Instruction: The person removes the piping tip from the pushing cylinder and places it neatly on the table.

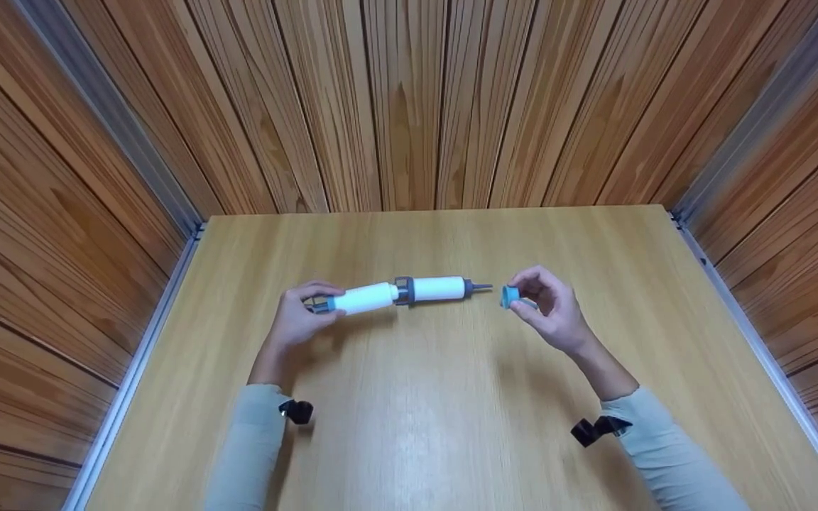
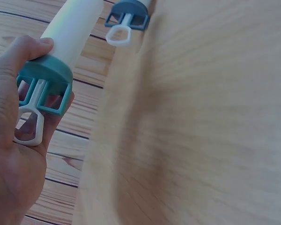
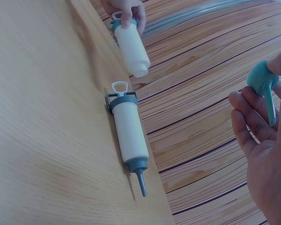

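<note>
Pale sleeves [image 1: 244, 443] wearing black wrist cameras [image 1: 300, 412] reach in from the near side over the wooden worktop [image 1: 423, 397]. At left, the left hand [image 1: 295, 316] grips a white tube [image 1: 365, 299] by its teal end [image 2: 47, 70]. At right, the right hand [image 1: 557, 317] pinches a teal spouted cap [image 1: 509, 297]. Between the hands, a second tube [image 1: 439, 288] with dark fittings [image 1: 403, 285] lies on the worktop, nozzle [image 1: 482, 287] rightward.

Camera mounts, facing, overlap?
Head: on the head, facing forward and down over the light-wood tabletop; left hand, right hand and pale sleeves show.
Left wrist: on that wrist, facing the left hand gripping a white cylindrical teal-collared syringe.
Right wrist: likewise, facing the right hand holding a teal funnel-shaped nozzle; left hand also shows.
Shared: both wrist views catch a white cylindrical dark-collared syringe.
</note>
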Tool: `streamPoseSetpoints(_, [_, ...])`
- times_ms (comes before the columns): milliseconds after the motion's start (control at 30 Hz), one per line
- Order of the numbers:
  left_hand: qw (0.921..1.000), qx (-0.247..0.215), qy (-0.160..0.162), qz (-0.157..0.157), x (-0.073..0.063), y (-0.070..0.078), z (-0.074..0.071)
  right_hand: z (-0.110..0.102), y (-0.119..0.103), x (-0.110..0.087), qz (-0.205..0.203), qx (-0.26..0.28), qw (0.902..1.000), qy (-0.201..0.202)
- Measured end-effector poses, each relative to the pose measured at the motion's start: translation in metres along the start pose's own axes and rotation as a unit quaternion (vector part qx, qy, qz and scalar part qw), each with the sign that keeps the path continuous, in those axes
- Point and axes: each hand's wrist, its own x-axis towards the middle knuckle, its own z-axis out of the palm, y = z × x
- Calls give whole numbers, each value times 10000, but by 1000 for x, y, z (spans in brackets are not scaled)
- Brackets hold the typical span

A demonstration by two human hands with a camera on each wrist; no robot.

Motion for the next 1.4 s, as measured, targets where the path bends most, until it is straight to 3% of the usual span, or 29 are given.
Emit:
streamPoseSetpoints(233, [9989, -50, -57, -468, 0, -18, -5, 0, 0, 0, -28, 0, 10000, -32])
streamPoseSetpoints(500, [9992, 79, -127, -359, -3, -31, -8, 0, 3, -1, -123, 138, 9998, 0])
streamPoseSetpoints(733, [9970, 137, -324, -684, -4, -38, -10, 1, 3, 0, -131, 134, 9998, -16])
streamPoseSetpoints(900, [9957, 30, -431, -823, -3, -38, -13, 0, 3, 0, -134, 108, 9999, -2])
streamPoseSetpoints(1167, [9907, 280, -751, -1097, -2, -32, -19, 0, 3, -2, -105, 48, 9999, -3])
streamPoseSetpoints(1400, [9882, 658, -955, -1001, 0, -27, -22, 0, 3, -3, -64, 175, 9998, 35])
